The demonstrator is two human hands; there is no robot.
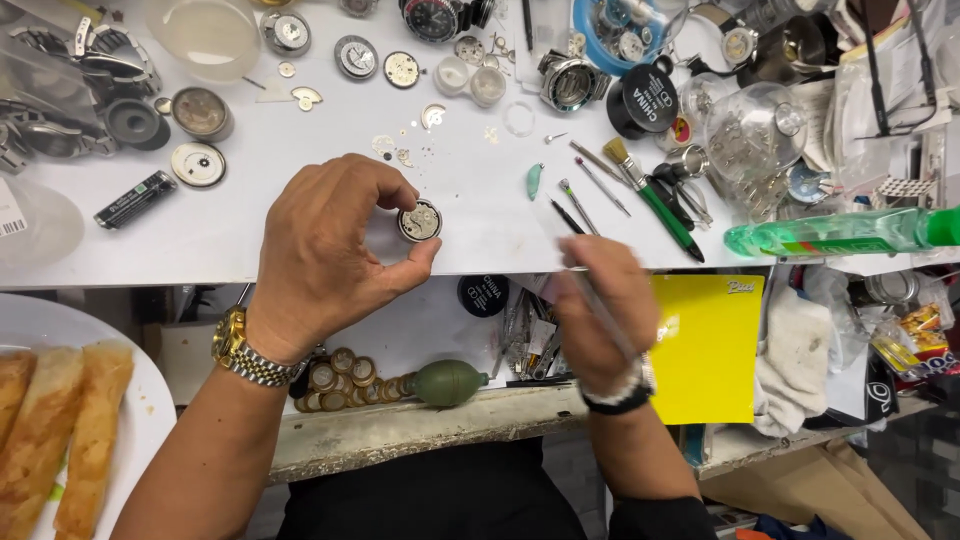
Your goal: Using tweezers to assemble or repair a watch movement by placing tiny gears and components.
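over white bench (pixel 300 220), watch movement (pixel 420 221) pinched in left hand (pixel 325 255) fingertip grip

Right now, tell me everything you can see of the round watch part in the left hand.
The watch part is a small round metal disc, silvery, with fine works showing on its upturned face. The left hand pinches its rim between thumb and fingers, holding it face up over the white table. Finer details are too small to tell.

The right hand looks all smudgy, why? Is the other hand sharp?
Head view: the right hand and its thin tool are smeared by motion blur; the left hand and the watch movement it pinches look sharp; light is even, shadows soft.
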